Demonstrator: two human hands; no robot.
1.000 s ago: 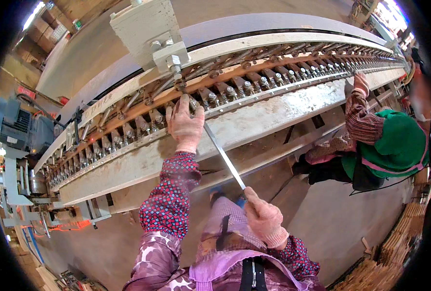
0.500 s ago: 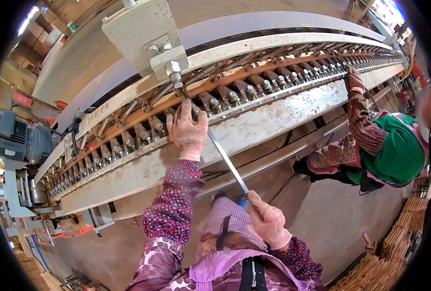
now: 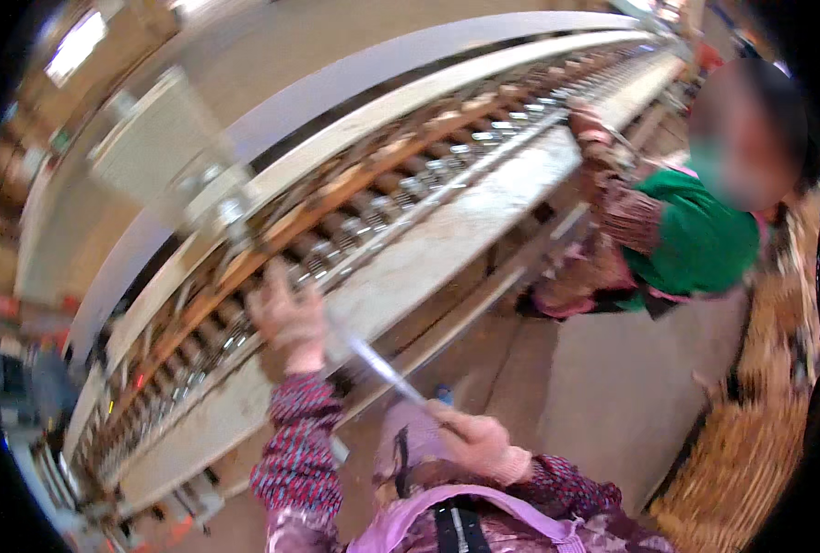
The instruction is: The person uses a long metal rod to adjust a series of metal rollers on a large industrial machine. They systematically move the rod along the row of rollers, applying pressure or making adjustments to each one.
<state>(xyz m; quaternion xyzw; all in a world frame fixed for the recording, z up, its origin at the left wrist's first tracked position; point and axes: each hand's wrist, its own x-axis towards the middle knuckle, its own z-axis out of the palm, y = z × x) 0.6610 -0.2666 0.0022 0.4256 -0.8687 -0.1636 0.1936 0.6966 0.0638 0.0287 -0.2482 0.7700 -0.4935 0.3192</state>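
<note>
A long flat metal bar slants from the machine down toward my body. My right hand, in a pinkish work glove, is closed around its lower end, in front of my waist. My left hand, gloved alike, is at the bar's upper end, thumb and fingers around it, against the row of springs and bolts on a long pale machine beam. Motion blurs the left fingertips and hides the bar's tip. Just above my left hand a large bolt hangs below a pale metal block.
At right a person in a green garment stands along the beam, with a gloved hand on the spring row. Stacked thin wood strips lie at the lower right. A blue-grey motor sits at the far left.
The view has swung, so the machine appears tilted more steeply and shifted left, now blurred. Both my hands stay at the bar. The other person's hand remains on the spring row.
</note>
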